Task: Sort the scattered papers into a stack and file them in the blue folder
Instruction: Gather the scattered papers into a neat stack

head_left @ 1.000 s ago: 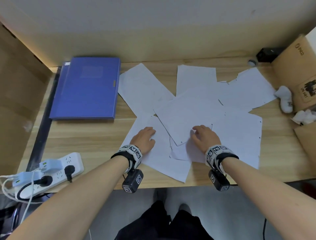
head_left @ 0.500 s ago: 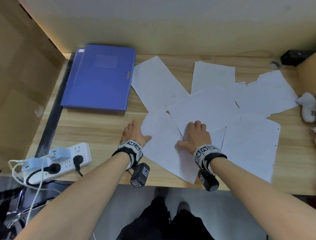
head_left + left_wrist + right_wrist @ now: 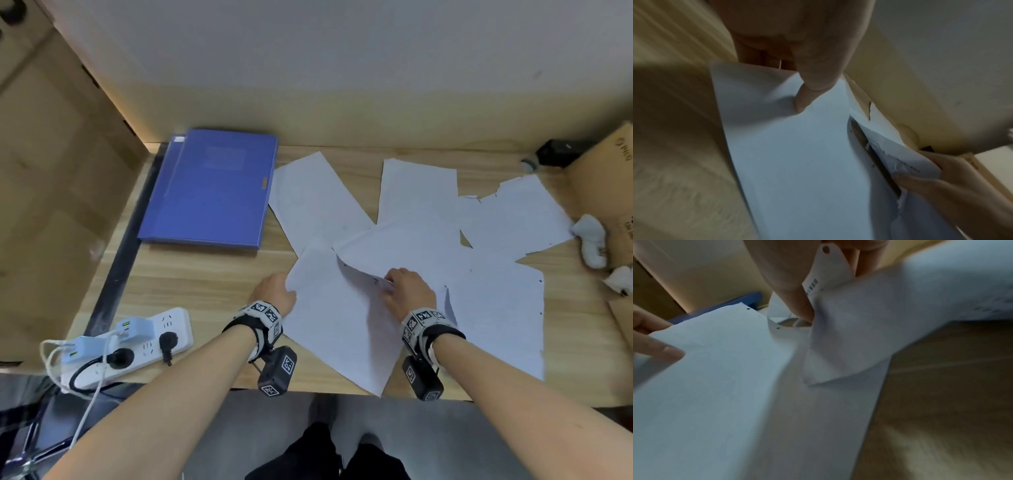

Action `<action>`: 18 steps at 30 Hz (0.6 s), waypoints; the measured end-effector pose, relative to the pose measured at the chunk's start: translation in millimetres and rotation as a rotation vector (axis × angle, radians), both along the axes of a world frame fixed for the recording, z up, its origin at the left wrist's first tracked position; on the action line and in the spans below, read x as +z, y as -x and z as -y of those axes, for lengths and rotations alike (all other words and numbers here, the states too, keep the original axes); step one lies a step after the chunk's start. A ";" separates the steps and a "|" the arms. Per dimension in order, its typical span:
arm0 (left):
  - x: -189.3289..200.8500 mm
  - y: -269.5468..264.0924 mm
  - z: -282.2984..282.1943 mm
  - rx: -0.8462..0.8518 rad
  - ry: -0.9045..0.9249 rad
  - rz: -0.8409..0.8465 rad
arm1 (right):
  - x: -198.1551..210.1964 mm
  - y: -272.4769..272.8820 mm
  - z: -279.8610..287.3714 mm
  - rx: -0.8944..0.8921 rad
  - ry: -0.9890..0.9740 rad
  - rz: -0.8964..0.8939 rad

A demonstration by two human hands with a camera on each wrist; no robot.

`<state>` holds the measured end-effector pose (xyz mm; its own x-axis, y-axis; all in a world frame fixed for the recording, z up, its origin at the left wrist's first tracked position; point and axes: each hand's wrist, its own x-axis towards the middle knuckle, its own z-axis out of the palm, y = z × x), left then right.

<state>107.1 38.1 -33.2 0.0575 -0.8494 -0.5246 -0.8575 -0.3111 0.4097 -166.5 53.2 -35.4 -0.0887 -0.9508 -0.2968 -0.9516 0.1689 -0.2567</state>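
The blue folder (image 3: 209, 188) lies closed at the back left of the wooden desk (image 3: 205, 274). Several white sheets are spread overlapping to its right. My left hand (image 3: 279, 287) pinches the left corner of the near sheet (image 3: 335, 318), thumb (image 3: 807, 91) on top and fingers under it. My right hand (image 3: 390, 284) pinches the near corner of the middle sheet (image 3: 404, 246) and holds it raised off the near sheet. In the right wrist view that pinched corner (image 3: 830, 269) shows printed marks and a punched hole.
A white power strip (image 3: 126, 346) with plugs and cables sits at the front left. Cardboard panels (image 3: 51, 205) wall the left side. A cardboard box (image 3: 609, 178), white crumpled wads (image 3: 591, 240) and a black item (image 3: 561, 152) stand at the right.
Both hands lay flat on the papers before. Now the left hand has moved to the near sheet's left corner and pinches it, and the right hand has picked up the middle sheet's corner.
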 end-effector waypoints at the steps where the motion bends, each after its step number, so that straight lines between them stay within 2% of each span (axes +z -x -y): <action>1: 7.3 -1.5 3.9 0.005 0.020 -0.017 | 7.1 2.1 2.3 -0.013 0.023 0.009; 6: 58.2 -7.1 26.2 -0.011 0.217 0.005 | 50.1 7.0 16.7 -0.095 0.103 0.108; 14: 173.5 -9.2 75.5 -0.004 0.604 0.010 | 148.4 10.7 57.1 -0.116 0.417 0.232; 18: 225.0 -7.7 89.4 0.014 0.816 -0.035 | 191.4 12.9 75.4 -0.126 0.611 0.395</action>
<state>114.8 -51.3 191.8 0.0661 -0.9640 0.2574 -0.8381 0.0864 0.5386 -179.4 -22.2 156.0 -0.2038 -0.9465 0.2501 -0.7515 -0.0124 -0.6596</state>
